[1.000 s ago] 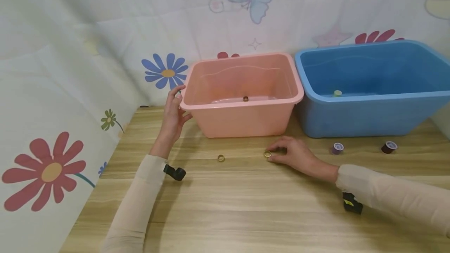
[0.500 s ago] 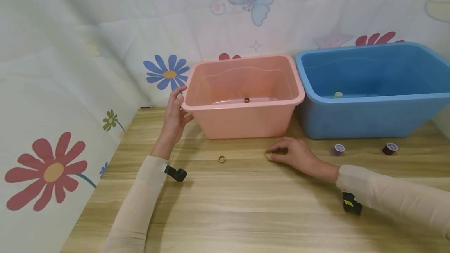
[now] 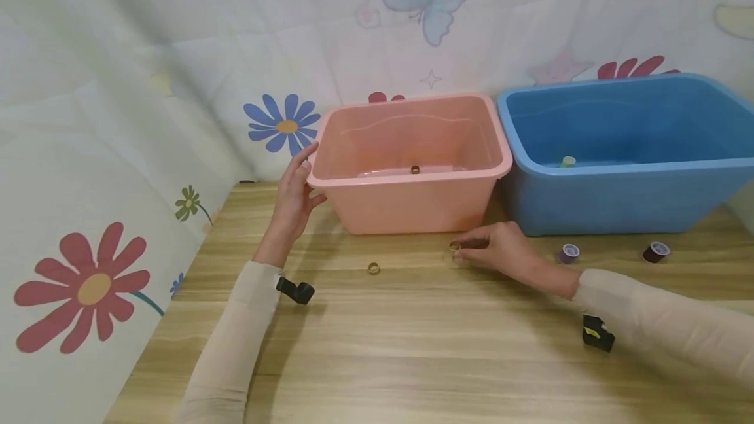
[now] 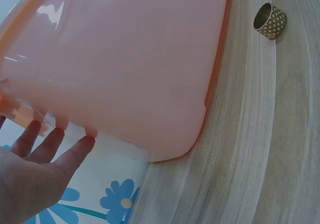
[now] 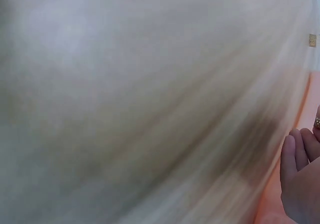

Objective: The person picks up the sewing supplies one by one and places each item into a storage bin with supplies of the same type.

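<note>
Between thumb and fingers, my right hand (image 3: 501, 250) pinches a brass ring thimble (image 3: 455, 247) close to the tabletop, in front of the pink bin (image 3: 406, 205). The right wrist view catches part of that hand (image 5: 300, 171) and the dimpled edge of the thimble (image 5: 318, 122). At the bin's left end, my left hand (image 3: 290, 205) rests against the wall and rim. Its fingers (image 4: 75, 154) look fairly straight and touch the pink plastic in the left wrist view. A second dimpled brass thimble (image 3: 374, 268) lies on the table between the hands. Another small brass thimble (image 3: 415, 169) sits inside the pink bin.
A blue bin (image 3: 607, 198) stands right beside the pink one, with a small pale-green object (image 3: 568, 161) inside. In front of it are a purple spool (image 3: 569, 253) and a dark spool (image 3: 656, 252) on the wooden table (image 3: 412, 358). Printed fabric (image 3: 194, 38) hangs behind.
My right hand has taken the thimble between its fingertips and raised it slightly off the table, shifting a little back and right. The left hand stays at the pink bin.
</note>
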Available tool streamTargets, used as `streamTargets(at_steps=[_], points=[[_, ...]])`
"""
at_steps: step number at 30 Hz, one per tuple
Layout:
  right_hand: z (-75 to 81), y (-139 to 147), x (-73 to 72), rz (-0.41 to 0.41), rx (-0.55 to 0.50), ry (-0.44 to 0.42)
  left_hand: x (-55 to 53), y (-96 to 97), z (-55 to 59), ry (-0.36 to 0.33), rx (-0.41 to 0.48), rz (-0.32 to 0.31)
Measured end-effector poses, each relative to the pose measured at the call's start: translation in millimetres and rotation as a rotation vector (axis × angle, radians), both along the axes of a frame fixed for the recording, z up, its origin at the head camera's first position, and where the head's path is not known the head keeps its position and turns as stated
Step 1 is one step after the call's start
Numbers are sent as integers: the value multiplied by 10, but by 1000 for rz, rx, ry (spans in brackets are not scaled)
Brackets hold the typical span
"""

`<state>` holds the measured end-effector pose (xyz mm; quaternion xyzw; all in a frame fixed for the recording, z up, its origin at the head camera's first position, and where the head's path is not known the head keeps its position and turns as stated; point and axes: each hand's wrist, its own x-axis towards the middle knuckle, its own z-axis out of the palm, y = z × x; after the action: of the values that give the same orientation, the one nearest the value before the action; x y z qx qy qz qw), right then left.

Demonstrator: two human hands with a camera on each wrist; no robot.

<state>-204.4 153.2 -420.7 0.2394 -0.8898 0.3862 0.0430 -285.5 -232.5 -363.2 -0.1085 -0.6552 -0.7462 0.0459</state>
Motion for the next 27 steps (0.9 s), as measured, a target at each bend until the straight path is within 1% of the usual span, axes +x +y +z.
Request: streamTargets(at_steps=[2,6,9,11,14,17,19,24,27], points=[[35,8,-11,-11,8,11,-6,0,4,-4,-11,-8],[101,38,-21,-18,13,26,-4,4,9,-10,-10,-1],[157,61,-20,-22,22,30,-2,10,12,-2,-7,3],[205,74,-9,-24,25,10,-2,15,12,0,-5,2],[285,90,14,-22,31,-52,3,21,10,-2,-4,3],[364,99,30,-15,40,-85,5,21,8,-3,-2,4],[401,106,28,-6,42,-70,2,25,11,1,1,2],[466,108,25,23,30,3,-2,29,16,6,-2,2],[495,101,34,37,19,18,1,28,11,4,-2,8]])
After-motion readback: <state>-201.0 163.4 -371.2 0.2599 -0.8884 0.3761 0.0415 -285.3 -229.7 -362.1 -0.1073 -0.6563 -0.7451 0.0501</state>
